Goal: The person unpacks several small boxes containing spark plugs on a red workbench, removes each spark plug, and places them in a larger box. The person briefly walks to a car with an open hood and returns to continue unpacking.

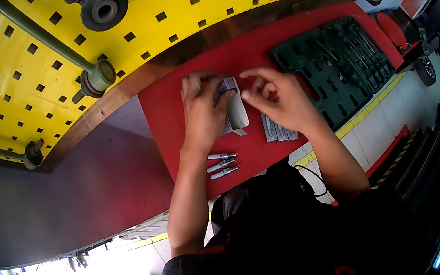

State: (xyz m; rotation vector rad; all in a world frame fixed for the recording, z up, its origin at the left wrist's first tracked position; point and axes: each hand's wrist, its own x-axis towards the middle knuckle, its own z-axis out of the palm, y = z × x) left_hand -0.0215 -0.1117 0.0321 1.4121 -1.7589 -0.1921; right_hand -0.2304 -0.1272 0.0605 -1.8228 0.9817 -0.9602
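Observation:
Over the red bench top, my left hand (204, 104) is closed round the upper end of a small open carton (237, 113), white inside, with a flap at its near end. My right hand (278, 98) hovers just to the right of it, thumb and forefinger apart and the other fingers loosely curled, with nothing seen in it. Three spark plugs (223, 164) lie side by side near the bench's front edge, beside my left forearm. Several slim grey boxes (280, 130) lie in a row under my right hand, which partly covers them.
A dark green tool case (335, 64) with tools in its slots lies open at the right of the red bench top (182, 169). Behind stands a yellow pegboard (176, 6) with car parts hanging on it, including a green rod (46, 38). A wheel (426, 70) is farther right.

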